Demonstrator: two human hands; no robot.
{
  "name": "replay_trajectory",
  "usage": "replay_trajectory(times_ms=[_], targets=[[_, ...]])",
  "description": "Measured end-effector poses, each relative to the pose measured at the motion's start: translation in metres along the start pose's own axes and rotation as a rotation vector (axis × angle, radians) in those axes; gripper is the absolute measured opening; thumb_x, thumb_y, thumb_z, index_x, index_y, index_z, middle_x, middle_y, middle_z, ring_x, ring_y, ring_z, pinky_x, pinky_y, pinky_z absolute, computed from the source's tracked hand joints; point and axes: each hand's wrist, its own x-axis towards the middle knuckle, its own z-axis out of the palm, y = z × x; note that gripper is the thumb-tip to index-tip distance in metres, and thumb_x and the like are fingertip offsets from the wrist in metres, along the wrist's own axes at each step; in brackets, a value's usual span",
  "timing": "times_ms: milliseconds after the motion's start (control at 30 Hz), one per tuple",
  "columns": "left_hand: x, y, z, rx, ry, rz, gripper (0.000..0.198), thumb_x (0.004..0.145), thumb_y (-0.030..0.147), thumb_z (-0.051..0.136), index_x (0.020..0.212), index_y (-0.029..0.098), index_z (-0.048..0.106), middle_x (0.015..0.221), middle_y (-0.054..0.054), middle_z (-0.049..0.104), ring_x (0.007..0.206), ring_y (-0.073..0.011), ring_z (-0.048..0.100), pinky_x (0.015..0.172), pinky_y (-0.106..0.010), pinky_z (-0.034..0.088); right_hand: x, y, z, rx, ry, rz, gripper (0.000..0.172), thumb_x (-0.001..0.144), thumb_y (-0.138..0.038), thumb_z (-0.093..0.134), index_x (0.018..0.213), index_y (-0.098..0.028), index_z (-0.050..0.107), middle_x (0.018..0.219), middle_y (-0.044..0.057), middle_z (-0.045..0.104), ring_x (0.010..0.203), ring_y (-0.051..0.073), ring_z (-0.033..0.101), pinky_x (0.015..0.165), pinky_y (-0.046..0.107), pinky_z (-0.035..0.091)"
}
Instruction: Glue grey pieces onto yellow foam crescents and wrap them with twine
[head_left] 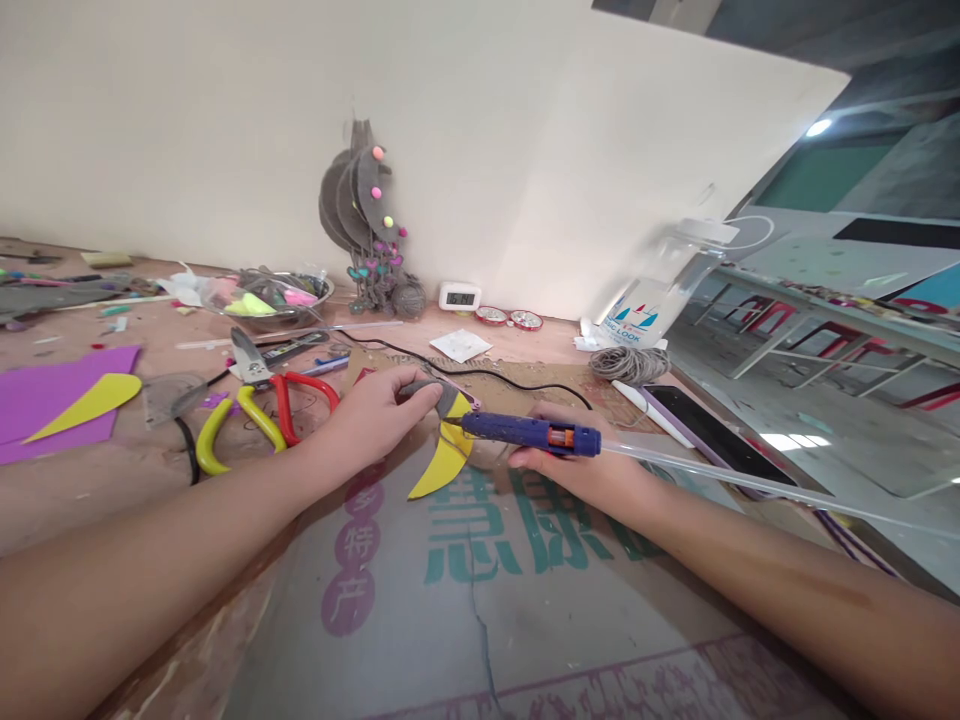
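Observation:
My right hand (562, 468) is closed round a blue hot glue gun (510, 429), which has a long clear glue stick (720, 468) running out of its back. The gun's tip touches or hovers just over a yellow crescent-shaped piece (444, 467); I cannot tell which. Thumb and fingers of my left hand (390, 405) pinch a grey felt piece (426, 388) at the crescent's upper end. A thin grey cord runs near the crescent, partly hidden by the gun. Beneath both hands lies a printed cardboard sheet (405, 590).
Left are yellow-and-red-handled cutters (253, 362), purple felt (45, 415) and a bowl of scraps (277, 305). A grey felt hanging ornament (360, 200) leans on the wall. A clock (459, 296), bottle (660, 285), yarn coil (628, 365) and phone (712, 435) are behind and right. A black cable (480, 377) crosses behind.

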Motion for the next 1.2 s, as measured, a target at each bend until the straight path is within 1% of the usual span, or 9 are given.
replay_trajectory(times_ms=[100, 200, 400, 700, 933, 1067, 1200], targets=[[-0.0003, 0.0001, -0.0003, -0.006, -0.002, -0.006, 0.026, 0.078, 0.042, 0.042, 0.069, 0.019, 0.051, 0.054, 0.005, 0.048, 0.045, -0.0089, 0.042, 0.042, -0.02, 0.03, 0.0003, 0.0004, -0.001, 0.018, 0.01, 0.013, 0.034, 0.067, -0.049, 0.066, 0.068, -0.018, 0.054, 0.058, -0.004, 0.05, 0.052, 0.01, 0.043, 0.046, 0.021, 0.029], [-0.0005, 0.0001, -0.0002, -0.007, -0.001, -0.018, 0.026, 0.078, 0.042, 0.043, 0.068, 0.019, 0.05, 0.054, 0.005, 0.048, 0.044, -0.0084, 0.041, 0.042, -0.02, 0.03, 0.0011, -0.0014, -0.0029, 0.04, -0.002, 0.009, 0.034, 0.067, -0.049, 0.065, 0.067, -0.018, 0.052, 0.059, -0.004, 0.047, 0.053, 0.009, 0.041, 0.047, 0.021, 0.028], [-0.0012, -0.0004, -0.0001, -0.011, -0.017, -0.014, 0.027, 0.08, 0.043, 0.042, 0.069, 0.02, 0.05, 0.054, 0.006, 0.047, 0.043, -0.008, 0.041, 0.041, -0.019, 0.029, 0.0012, -0.0036, -0.0042, 0.068, 0.001, 0.044, 0.038, 0.067, -0.05, 0.065, 0.064, -0.019, 0.044, 0.057, -0.005, 0.038, 0.052, 0.009, 0.035, 0.046, 0.021, 0.026], [-0.0015, -0.002, 0.0007, -0.013, -0.022, -0.018, 0.027, 0.079, 0.043, 0.042, 0.068, 0.019, 0.05, 0.055, 0.005, 0.049, 0.043, -0.008, 0.04, 0.04, -0.019, 0.029, 0.0023, -0.0015, -0.0053, 0.023, 0.021, 0.031, 0.037, 0.067, -0.049, 0.065, 0.064, -0.018, 0.045, 0.057, -0.005, 0.04, 0.053, 0.009, 0.036, 0.047, 0.021, 0.028], [-0.0018, -0.0011, 0.0005, -0.007, -0.018, -0.009, 0.027, 0.079, 0.042, 0.042, 0.068, 0.019, 0.049, 0.054, 0.006, 0.047, 0.043, -0.0078, 0.04, 0.041, -0.019, 0.028, 0.0035, 0.0003, -0.0055, 0.043, 0.025, 0.037, 0.035, 0.068, -0.048, 0.065, 0.066, -0.019, 0.046, 0.058, -0.005, 0.041, 0.053, 0.009, 0.038, 0.048, 0.021, 0.03], [-0.0017, -0.0008, -0.0001, 0.007, -0.028, -0.004, 0.027, 0.08, 0.042, 0.041, 0.07, 0.019, 0.05, 0.056, 0.005, 0.049, 0.044, -0.0082, 0.04, 0.041, -0.019, 0.028, 0.0034, 0.0004, -0.006, 0.053, 0.024, 0.041, 0.036, 0.068, -0.049, 0.064, 0.066, -0.019, 0.045, 0.058, -0.005, 0.042, 0.053, 0.009, 0.039, 0.048, 0.021, 0.03], [-0.0013, -0.0005, 0.0, 0.012, -0.025, 0.006, 0.027, 0.08, 0.043, 0.041, 0.067, 0.019, 0.048, 0.056, 0.005, 0.048, 0.045, -0.0085, 0.04, 0.042, -0.019, 0.029, 0.0038, 0.0016, -0.0067, 0.039, 0.034, 0.045, 0.034, 0.068, -0.05, 0.065, 0.07, -0.019, 0.049, 0.059, -0.004, 0.046, 0.053, 0.01, 0.041, 0.047, 0.021, 0.031]])
